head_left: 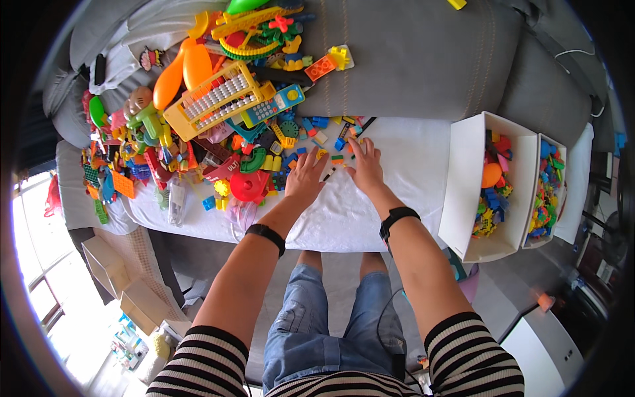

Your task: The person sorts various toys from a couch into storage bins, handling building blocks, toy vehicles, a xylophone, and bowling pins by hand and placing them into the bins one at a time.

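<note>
My left hand (305, 176) reaches over the white cloth (403, 178) at the right edge of a big toy heap. Its fingers are stretched out and apart, and a small yellow piece (322, 153) lies at their tips. To the right, my right hand (366, 167) has its fingers spread, thumb apart, with nothing visible in it. Small loose blocks lie between and beyond my hands, among them a blue block (340, 143) near my right fingertips. A short black-and-white stick (329, 174) rests between the hands.
A yellow bead abacus (215, 99), a toy phone (274, 106) and a red round toy (249, 186) stand out in the heap. Two white bins, a larger one (460, 188) and a narrower one (534, 192), hold small colourful pieces at the right. A grey sofa back (410, 59) borders the far side.
</note>
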